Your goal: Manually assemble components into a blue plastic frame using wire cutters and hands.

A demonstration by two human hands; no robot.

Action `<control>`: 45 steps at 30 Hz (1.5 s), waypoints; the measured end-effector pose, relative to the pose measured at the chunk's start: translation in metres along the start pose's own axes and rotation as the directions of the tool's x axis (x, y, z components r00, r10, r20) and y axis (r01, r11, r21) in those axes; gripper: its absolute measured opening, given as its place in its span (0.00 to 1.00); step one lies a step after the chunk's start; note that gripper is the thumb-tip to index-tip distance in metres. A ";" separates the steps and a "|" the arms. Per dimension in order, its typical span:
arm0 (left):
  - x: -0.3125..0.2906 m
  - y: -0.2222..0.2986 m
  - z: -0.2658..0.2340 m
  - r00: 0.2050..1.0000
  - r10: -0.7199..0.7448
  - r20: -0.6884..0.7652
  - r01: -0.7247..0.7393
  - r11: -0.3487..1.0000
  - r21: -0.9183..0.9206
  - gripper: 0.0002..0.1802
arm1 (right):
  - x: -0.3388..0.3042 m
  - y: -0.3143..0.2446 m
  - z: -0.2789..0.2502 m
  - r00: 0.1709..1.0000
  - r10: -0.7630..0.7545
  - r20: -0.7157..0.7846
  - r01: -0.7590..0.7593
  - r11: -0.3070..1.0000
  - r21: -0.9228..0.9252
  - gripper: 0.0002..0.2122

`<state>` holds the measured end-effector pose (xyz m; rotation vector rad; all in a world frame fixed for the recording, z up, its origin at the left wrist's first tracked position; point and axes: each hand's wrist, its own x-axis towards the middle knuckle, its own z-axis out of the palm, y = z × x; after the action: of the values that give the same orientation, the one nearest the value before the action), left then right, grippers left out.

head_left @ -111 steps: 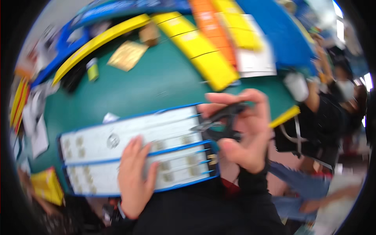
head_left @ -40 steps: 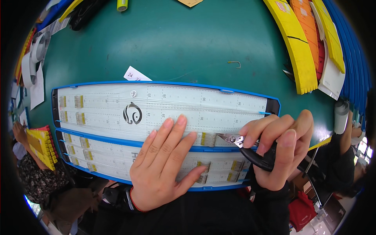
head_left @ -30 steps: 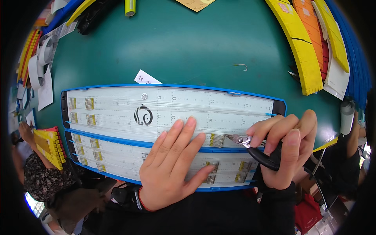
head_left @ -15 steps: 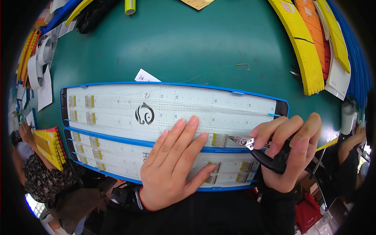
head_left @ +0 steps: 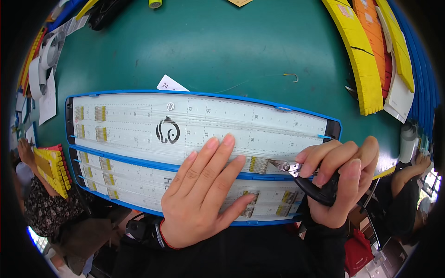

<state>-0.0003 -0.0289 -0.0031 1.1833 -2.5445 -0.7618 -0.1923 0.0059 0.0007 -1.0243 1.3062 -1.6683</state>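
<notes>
A long blue fishing-rig case [head_left: 222, 94] lies opened out on the table, its white panels strung with thin clear lines and rows of yellowish fish hooks. My left hand [head_left: 199, 194] rests flat across both halves, fingers spread, pressing on the lines. Gripped in my right hand [head_left: 345, 178] is a pair of small snips [head_left: 291, 168] with black handles and silver jaws. Their tips touch or nearly touch the right end of a hook row [head_left: 258, 165] in the upper half. Part of the lower half is hidden under my left hand.
Beyond the case, a single fish hook [head_left: 292, 76] with trailing line lies on the green table [head_left: 204, 51]. A white slip [head_left: 171, 84] pokes out behind the case. Yellow foam strips [head_left: 359, 60] stand at right, paper strips [head_left: 39, 69] at left. Other people sit on both sides.
The view has shifted slightly, so the case's left end sits a little further left and up. My hands and the snips hold nearly the same place on the case.
</notes>
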 end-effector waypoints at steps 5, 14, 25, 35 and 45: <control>-0.003 -0.002 -0.001 1.000 -0.018 -0.019 0.018 1.000 -0.023 0.26 | -0.001 0.001 0.005 1.000 -0.025 -0.001 0.025 1.000 0.014 0.10; -0.013 -0.013 -0.004 0.997 0.058 -0.057 -0.065 0.990 -0.124 0.30 | 0.047 -0.059 -0.006 0.958 -0.141 0.248 0.285 0.419 -0.862 0.11; -0.015 -0.012 -0.004 0.994 0.104 0.018 -0.100 0.984 -0.148 0.30 | 0.109 -0.010 -0.009 0.811 0.191 0.553 0.512 0.225 -0.829 0.02; -0.025 -0.020 -0.010 0.994 0.111 -0.001 -0.110 0.981 -0.162 0.29 | 0.015 -0.100 -0.014 0.902 0.119 0.415 0.317 0.468 -0.825 0.07; -0.031 -0.019 -0.012 0.977 0.205 -0.064 -0.214 0.949 -0.231 0.22 | -0.008 -0.032 -0.019 0.904 0.173 0.391 0.280 0.450 -0.848 0.08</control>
<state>0.0375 -0.0198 -0.0031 0.8296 -2.4140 -0.9460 -0.2093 0.0261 0.0283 -1.9340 1.8724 -0.5498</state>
